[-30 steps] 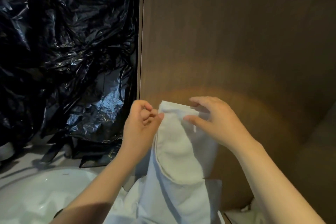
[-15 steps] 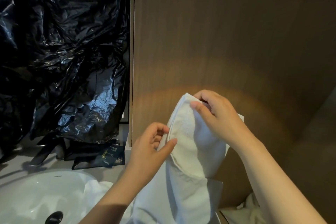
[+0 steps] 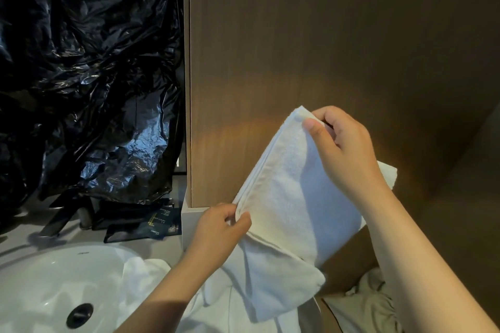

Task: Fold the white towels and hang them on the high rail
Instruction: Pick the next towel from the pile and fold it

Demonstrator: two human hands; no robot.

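A folded white towel [image 3: 295,197] is pinched at lower centre by the left hand [image 3: 219,227] and at its top corner by the right hand [image 3: 343,149]; folding seems nearly finished, and lifting to the unseen rail is needed next.

Fluffy terry cloth towel [image 3: 292,197], glossy plastic sheeting [image 3: 89,76]

Pale worktop [image 3: 162,244]: white basin [image 3: 54,278] set in it, dark packets [image 3: 151,227] behind, crumpled white towels [image 3: 151,273] beside the basin.
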